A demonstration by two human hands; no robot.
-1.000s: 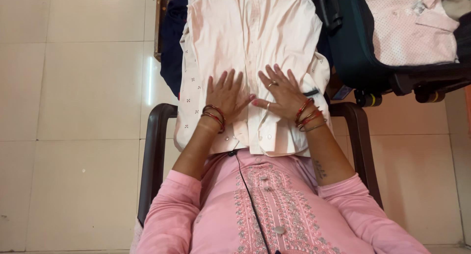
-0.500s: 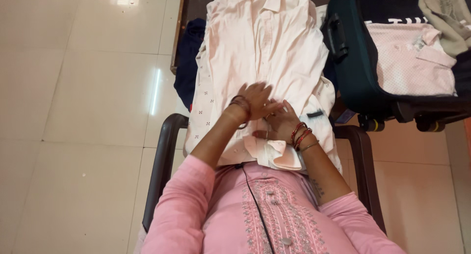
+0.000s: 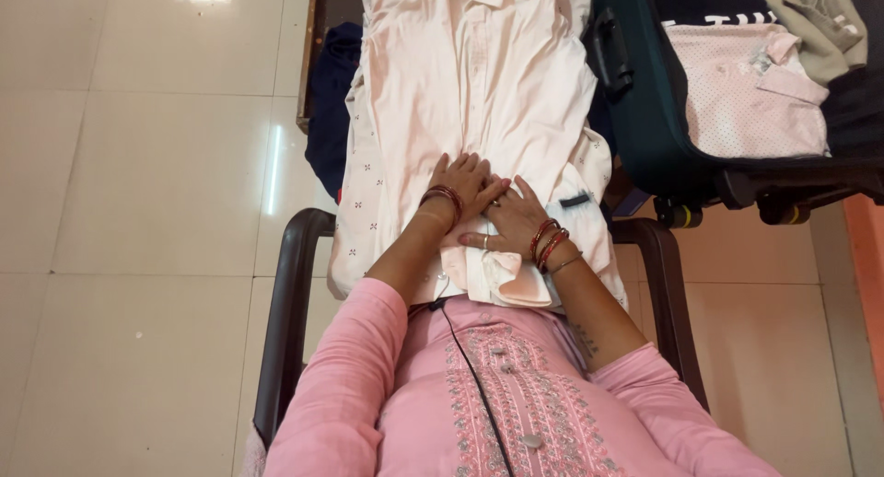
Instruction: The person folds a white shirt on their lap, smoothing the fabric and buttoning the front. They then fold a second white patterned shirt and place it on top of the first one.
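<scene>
Lying under both hands (image 3: 488,205); the pale pink shirt (image 3: 479,81) spreads beyond.

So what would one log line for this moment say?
left hand: flat on pale shirt | right hand: flat on shirt, beside left | suitcase: open, right
</scene>
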